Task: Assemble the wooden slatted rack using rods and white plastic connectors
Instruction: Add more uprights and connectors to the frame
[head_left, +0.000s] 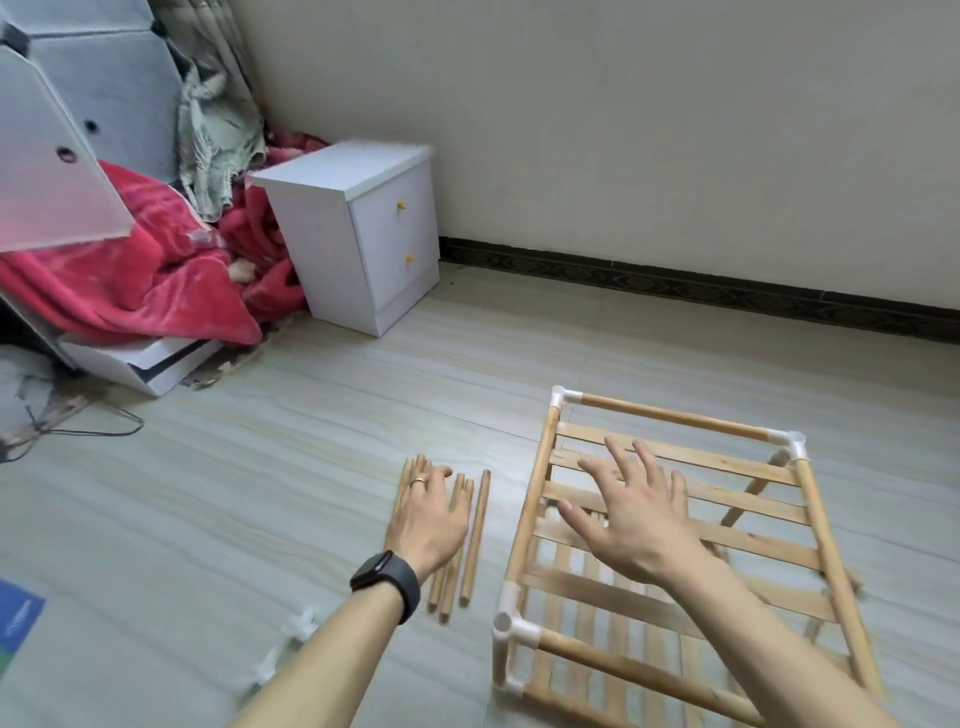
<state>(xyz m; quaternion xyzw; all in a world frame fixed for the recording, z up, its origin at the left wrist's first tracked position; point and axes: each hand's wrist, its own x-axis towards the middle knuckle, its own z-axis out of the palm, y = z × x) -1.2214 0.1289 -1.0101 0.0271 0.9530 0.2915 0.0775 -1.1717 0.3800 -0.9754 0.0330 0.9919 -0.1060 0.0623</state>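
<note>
A single wide-angle view sits at the person's head, above and behind both hands, tilted forward and down at the floor (249, 467). It is close: both forearms enter from the bottom edge, the left hand (426, 519) lies near centre, and the right hand (639, 525) is just beside it. Beyond the hands the view reaches the far wall (623, 130).
</note>
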